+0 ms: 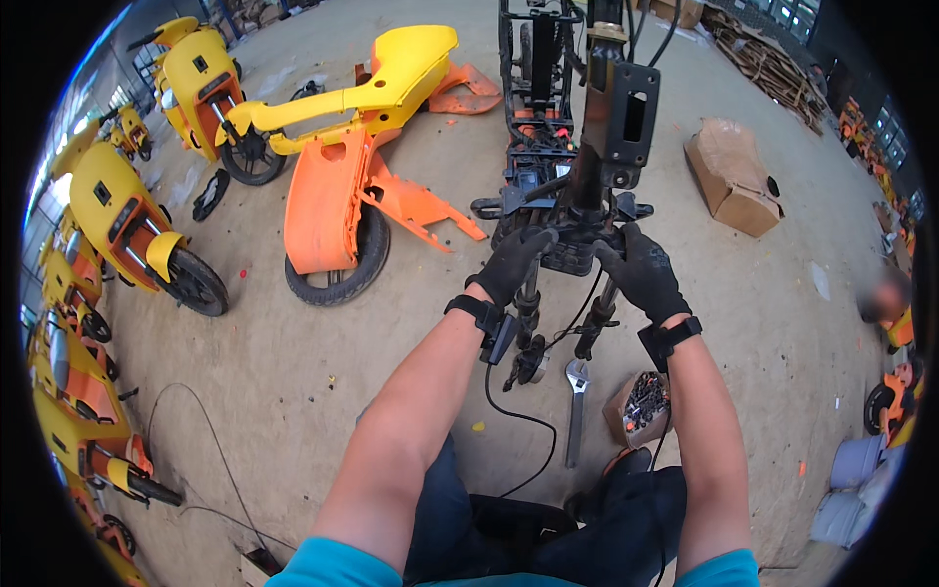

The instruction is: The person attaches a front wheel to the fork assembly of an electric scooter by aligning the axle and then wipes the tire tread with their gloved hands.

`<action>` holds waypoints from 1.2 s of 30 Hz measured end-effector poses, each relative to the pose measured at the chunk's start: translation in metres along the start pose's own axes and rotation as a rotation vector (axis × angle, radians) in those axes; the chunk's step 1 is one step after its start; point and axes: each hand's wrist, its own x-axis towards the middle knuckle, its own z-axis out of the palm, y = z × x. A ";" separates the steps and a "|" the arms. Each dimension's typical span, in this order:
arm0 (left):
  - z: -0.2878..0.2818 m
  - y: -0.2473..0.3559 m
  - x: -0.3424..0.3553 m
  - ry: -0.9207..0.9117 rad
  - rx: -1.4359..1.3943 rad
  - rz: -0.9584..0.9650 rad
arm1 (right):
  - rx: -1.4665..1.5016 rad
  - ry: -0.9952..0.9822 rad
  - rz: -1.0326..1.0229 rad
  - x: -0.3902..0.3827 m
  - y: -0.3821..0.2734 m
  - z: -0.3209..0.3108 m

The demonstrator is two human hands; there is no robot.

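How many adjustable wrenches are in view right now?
1: the adjustable wrench lies on the floor, just left of the small cardboard box of loose hardware. Others could be hidden.

All items are carried by a grey-beige floor (pixel 323 391), on which an adjustable wrench (pixel 574 428) is laid beside an open carton (pixel 616 419) filled with small hardware (pixel 648 399). On the right, a brown cardboard box (pixel 734 181) and, farther back, a pile of flattened cardboard (pixel 768 68) are supported by the same surface. On the left, yellow scooters (pixel 115 210) are parked in a row, and a black tyre (pixel 376 256) is partly covered by an orange body panel (pixel 326 210)
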 end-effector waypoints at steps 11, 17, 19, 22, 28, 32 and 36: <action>0.025 0.013 -0.020 0.139 0.225 0.115 | 0.125 -0.079 0.067 0.006 0.011 0.003; 0.028 -0.002 -0.022 0.168 0.434 0.332 | 0.250 -0.105 0.087 0.008 0.022 0.007; 0.012 -0.012 -0.011 0.061 0.655 0.516 | 0.242 -0.118 0.071 0.011 0.022 0.003; -0.010 -0.017 -0.007 -0.090 0.893 0.446 | 0.222 -0.041 -0.053 0.011 0.034 0.012; 0.017 0.022 -0.027 0.074 0.416 0.072 | 0.099 -0.016 0.010 0.003 0.041 0.014; -0.016 0.007 -0.020 -0.001 0.877 0.391 | 0.100 0.139 0.015 -0.006 0.031 0.021; 0.017 0.033 -0.036 -0.004 0.801 -0.081 | 0.056 0.153 0.208 -0.054 0.037 0.045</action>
